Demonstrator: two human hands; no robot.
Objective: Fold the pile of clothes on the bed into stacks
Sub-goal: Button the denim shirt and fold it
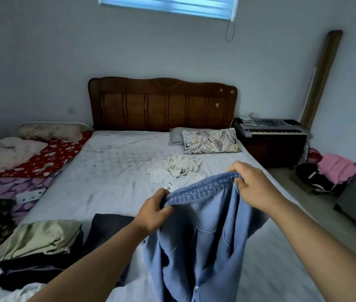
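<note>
Blue jeans (203, 232) are held up by the waistband at lower centre, pinched in left hand (153, 212) and right hand (253, 186); folding is judged next, legs to be aligned.

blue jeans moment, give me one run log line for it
phase: lifting to fold | left hand: grips blue jeans waistband | right hand: grips waistband | jeans: hanging above bed

Only the person's two arms show, reaching in from the bottom edge of the head view. Both forearms are bare along their whole visible length, with no sleeve in view. The left hand (155, 211) and the right hand (252, 185) are bare too, ungloved, and no ring, watch or band shows on either wrist.
</note>
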